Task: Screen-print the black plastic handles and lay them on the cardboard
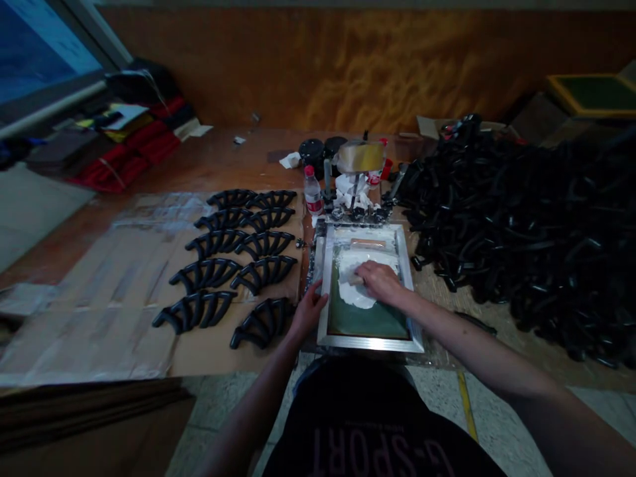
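A screen printing frame point(370, 344) with silver metal edges and a green mesh lies in front of me, white ink point(365, 298) spread over its upper middle. In my right hand point(380, 279) is a small pale scraper-like piece point(352, 275), pressed into the ink; its exact kind is unclear. My left hand point(311, 308) holds the left edge of the frame, fingers partly hidden. A squeegee with a wooden handle point(368, 244) rests across the far end of the mesh. Behind the frame stands an ink-smeared metal clamp stand point(355, 199).
Rows of curved black tubular parts point(203, 308) lie on cardboard point(124, 265) at left. A large heap of similar black parts point(517, 232) covers the right side. A red-capped bottle point(313, 192) and black tubs point(311, 154) stand behind. Red bundles point(134, 149) lie far left.
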Tool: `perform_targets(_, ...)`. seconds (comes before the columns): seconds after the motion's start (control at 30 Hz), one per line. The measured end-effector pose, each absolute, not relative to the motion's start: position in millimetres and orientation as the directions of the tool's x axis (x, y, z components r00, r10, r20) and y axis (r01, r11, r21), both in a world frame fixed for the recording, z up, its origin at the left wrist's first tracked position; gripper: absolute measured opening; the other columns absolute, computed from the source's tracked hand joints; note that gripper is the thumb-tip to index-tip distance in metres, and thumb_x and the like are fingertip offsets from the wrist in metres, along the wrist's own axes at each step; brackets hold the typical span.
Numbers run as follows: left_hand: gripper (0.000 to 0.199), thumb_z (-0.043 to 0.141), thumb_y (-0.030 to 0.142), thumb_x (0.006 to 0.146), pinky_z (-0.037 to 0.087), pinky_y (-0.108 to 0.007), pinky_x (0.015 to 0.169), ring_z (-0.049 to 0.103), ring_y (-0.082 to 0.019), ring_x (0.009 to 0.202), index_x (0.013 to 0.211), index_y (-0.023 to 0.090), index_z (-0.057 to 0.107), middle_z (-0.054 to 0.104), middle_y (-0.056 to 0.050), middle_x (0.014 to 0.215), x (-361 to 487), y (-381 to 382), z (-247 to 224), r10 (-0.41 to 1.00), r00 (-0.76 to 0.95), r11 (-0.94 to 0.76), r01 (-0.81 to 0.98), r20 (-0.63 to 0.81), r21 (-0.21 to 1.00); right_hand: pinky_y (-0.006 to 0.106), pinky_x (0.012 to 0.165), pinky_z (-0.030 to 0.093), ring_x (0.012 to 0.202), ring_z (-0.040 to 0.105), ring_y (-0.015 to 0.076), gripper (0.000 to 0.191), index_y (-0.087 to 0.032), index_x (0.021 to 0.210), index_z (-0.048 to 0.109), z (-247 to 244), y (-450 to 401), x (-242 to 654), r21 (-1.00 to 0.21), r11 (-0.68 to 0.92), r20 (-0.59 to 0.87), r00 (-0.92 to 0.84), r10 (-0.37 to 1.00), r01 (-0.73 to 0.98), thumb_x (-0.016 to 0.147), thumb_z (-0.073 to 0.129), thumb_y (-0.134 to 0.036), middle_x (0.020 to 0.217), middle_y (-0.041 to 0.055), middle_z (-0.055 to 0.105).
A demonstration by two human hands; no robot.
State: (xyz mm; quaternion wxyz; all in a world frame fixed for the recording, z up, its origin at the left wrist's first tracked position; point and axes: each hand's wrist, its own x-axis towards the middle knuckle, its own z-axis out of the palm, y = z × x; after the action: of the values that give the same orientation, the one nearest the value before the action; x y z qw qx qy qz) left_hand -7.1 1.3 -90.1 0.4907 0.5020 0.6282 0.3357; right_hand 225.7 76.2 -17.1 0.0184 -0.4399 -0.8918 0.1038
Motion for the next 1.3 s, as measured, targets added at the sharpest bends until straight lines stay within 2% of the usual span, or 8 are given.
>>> perform_targets(0.17,0.062,0.055,0.043,0.086,0.039,-0.024,0.062,0.050,-0.013,0.064,0.141,0.016,0.047,0.053,0.003,0.071,-5.4,-0.2,-86.8,0.963,-0.032,0.264,0.305,-0.268,0.915,0.030,0.078,0.042,0.089,0.059,0.0206,0.026,-0.021,0.092,0.065,-11.5,57.8,253.5,-0.315,0.796,-0.035,-0.844,0.534,0.517,0.073,0.054,-0.008,0.091,0.0052,0.068)
perform_targets(0.53,0.065,0.061,0.043,0.081,0.036,-0.023,0.056,0.047,-0.011,0.058,0.138,0.014,0.050,0.053,0.004,0.066,-3.1,1.5,-84.0,0.948,-0.077,0.320,0.249,-0.310,0.914,0.029,0.077,0.044,0.090,0.060,0.0209,0.029,-0.019,0.103,0.067,-35.0,47.8,245.7,-0.287,0.787,0.092,-0.802,0.590,0.546,0.078,0.056,-0.010,0.096,0.0066,0.069)
perform_targets(0.73,0.071,0.061,0.047,0.082,0.033,-0.021,0.051,0.044,-0.010,0.054,0.143,0.017,0.044,0.049,0.006,0.062,-6.8,-0.1,-48.1,0.957,-0.021,0.291,0.161,-0.291,0.943,0.030,0.078,0.046,0.094,0.062,0.0215,0.053,-0.027,0.139,0.050,14.0,118.6,224.3,-0.340,0.554,0.163,-0.533,0.830,0.760,0.087,0.062,-0.031,0.110,0.0057,0.068)
perform_targets(0.9,0.053,0.048,0.061,0.087,0.046,-0.025,0.063,0.056,-0.015,0.073,0.108,0.017,0.068,0.063,-0.003,0.085,-1.1,14.2,14.3,0.976,-0.149,0.166,0.051,-0.157,0.985,0.033,0.079,0.048,0.086,0.063,0.0200,0.036,-0.018,0.119,0.066,36.5,168.0,307.4,-0.525,0.354,0.329,-0.200,0.923,0.774,0.094,0.048,-0.037,0.100,0.0067,0.070)
perform_targets(1.0,0.053,0.042,0.062,0.089,0.049,-0.026,0.067,0.060,-0.016,0.079,0.105,0.018,0.066,0.065,-0.006,0.095,8.0,41.3,44.9,0.988,-0.153,-0.022,-0.096,0.007,0.995,0.036,0.075,0.049,0.076,0.062,0.0204,0.039,-0.015,0.101,0.068,11.7,152.0,351.8,-0.590,0.142,0.218,-0.013,0.976,0.795,0.096,0.039,-0.041,0.083,0.0063,0.069)
perform_targets(1.13,0.042,0.047,0.054,0.089,0.052,-0.026,0.065,0.064,-0.016,0.080,0.108,0.020,0.062,0.067,-0.006,0.093,18.5,74.2,64.9,0.976,-0.193,-0.132,-0.182,0.096,0.974,0.033,0.076,0.049,0.078,0.062,0.0196,0.029,-0.019,0.081,0.068,-45.0,97.4,321.5,-0.575,0.227,0.075,-0.226,0.971,0.786,0.087,0.059,-0.046,0.080,0.0043,0.068)
perform_targets(1.23,0.044,0.048,0.057,0.088,0.054,-0.026,0.062,0.066,-0.016,0.077,0.110,0.021,0.061,0.068,-0.005,0.090,26.6,66.0,52.2,0.974,-0.227,-0.079,-0.230,0.025,0.970,0.035,0.088,0.045,0.096,0.060,0.0231,0.021,-0.016,0.089,0.066,-65.1,64.8,271.0,-0.379,0.348,-0.008,-0.379,0.925,0.857,0.085,0.066,-0.036,0.098,0.0109,0.067)
perform_targets(1.3,0.053,0.051,0.064,0.084,0.054,-0.028,0.058,0.067,-0.018,0.072,0.109,0.018,0.061,0.070,-0.009,0.089,36.1,41.6,29.5,0.979,-0.091,0.155,-0.254,-0.183,0.955,0.034,0.084,0.045,0.094,0.061,0.0234,0.015,-0.014,0.095,0.063,-60.5,49.3,243.5,-0.326,0.287,-0.065,-0.324,0.944,0.901,0.089,0.060,-0.028,0.099,0.0136,0.067)
